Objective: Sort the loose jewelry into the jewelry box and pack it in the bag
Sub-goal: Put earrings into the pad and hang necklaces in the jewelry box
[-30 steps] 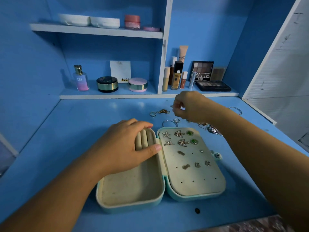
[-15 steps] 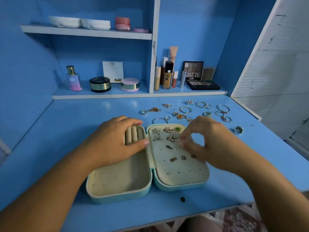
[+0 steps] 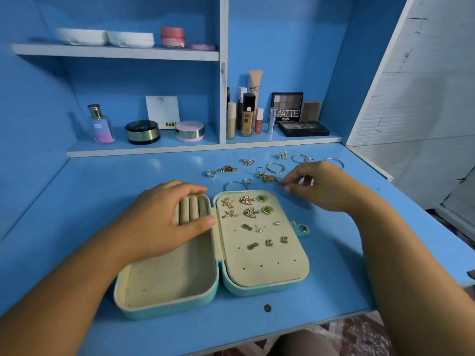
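Note:
A mint jewelry box (image 3: 167, 304) lies open on the blue desk. My left hand (image 3: 159, 222) rests on its ring rolls (image 3: 192, 208), fingers draped to the far rim, thumb by the hinge. The right half is a cream earring panel (image 3: 267, 273) carrying several earrings; one stud (image 3: 258, 228) lies loose on it. Beyond the box, my right hand (image 3: 323, 188) pinches a small piece of jewelry beside a gold piece (image 3: 268, 178). Loose jewelry lies around: a silver ring (image 3: 211, 173), a gold chain (image 3: 227, 169), thin hoops (image 3: 275, 167). No bag is in view.
A snap tab (image 3: 303, 229) sticks out of the box's right side. A small dark round object (image 3: 267, 308) lies near the desk's front edge. Behind the desk, shelves hold a perfume bottle (image 3: 99, 125), compacts, tubes and an eyeshadow palette (image 3: 303, 128). A white wall stands at right.
My right hand went from the loose jewelry to the earring panel, then back beyond the box. A stud now lies loose on the panel. My left hand stayed on the ring rolls.

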{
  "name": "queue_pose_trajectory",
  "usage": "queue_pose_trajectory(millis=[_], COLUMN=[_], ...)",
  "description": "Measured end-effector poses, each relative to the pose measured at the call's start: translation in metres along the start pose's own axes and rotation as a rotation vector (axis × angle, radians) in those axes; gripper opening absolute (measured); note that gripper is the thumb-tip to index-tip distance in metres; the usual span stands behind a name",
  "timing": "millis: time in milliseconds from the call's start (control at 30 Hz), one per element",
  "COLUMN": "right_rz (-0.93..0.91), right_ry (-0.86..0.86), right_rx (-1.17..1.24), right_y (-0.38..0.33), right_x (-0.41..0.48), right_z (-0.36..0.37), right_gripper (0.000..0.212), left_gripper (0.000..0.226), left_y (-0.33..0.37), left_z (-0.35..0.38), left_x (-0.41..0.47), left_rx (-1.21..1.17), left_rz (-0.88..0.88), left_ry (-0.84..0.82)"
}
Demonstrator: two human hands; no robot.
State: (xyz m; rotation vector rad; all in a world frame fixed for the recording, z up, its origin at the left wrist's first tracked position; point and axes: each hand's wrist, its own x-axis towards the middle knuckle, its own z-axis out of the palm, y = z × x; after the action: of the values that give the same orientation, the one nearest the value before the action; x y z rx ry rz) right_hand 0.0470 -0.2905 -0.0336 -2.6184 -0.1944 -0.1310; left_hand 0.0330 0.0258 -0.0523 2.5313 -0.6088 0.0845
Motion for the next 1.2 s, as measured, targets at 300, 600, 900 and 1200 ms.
queue_pose_trajectory(millis=[300,600,900,1200], right_rz=[-0.089,-0.023,0.029,0.19], right_ry=[-0.066,-0.063,-0.028,-0.104], right_rx=[0.197,0.313,0.353,0.547], right_y=[-0.019,-0.019,-0.022,-0.029], right_x=[-0.007,-0.004,-0.007,-0.01], right_z=[0.021,0.027,0.03,0.026], right_gripper=[0.014,0.012,0.011,0.005], left_gripper=[0.077,0.02,0.01,0.015], left_y=[0.011,0.064,0.103,0.104], left_z=[-0.003,-0.002,0.037,0.043], left_x=[-0.004,-0.013,-0.011,-0.009], left_rx=[0.019,0.116,0.037,0.109], left_rz=[-0.053,0.014,0.002,-0.013], left_ry=[0.009,0.122,0.101,0.104])
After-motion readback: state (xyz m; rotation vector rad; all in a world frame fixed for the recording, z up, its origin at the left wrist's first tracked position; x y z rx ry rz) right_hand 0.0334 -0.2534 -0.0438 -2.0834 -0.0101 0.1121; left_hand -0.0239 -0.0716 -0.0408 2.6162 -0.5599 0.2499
